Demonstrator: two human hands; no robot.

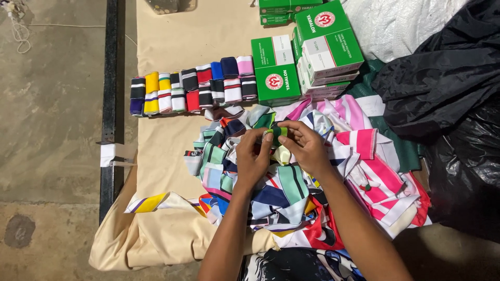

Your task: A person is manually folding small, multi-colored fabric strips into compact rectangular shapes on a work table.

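Both hands meet above a heap of striped fabric pieces [291, 182] on a beige cloth [172, 140]. The left hand [252, 156] is curled narrow, fingertips pinching a small green-and-dark fabric piece [277, 132]. The right hand [307, 145] pinches the same piece from the other side. Beyond lie 2 rows of folded striped bands [192, 86] and green-and-white boxes [304, 52]; black plastic [442, 78] lies right.

A garment workshop: striped knit collar rolls [192, 86] lined on a cloth-covered table [172, 36], thread boxes [307, 52] far right, printed fabric pieces [291, 182] heaped near, concrete floor [52, 104] left.
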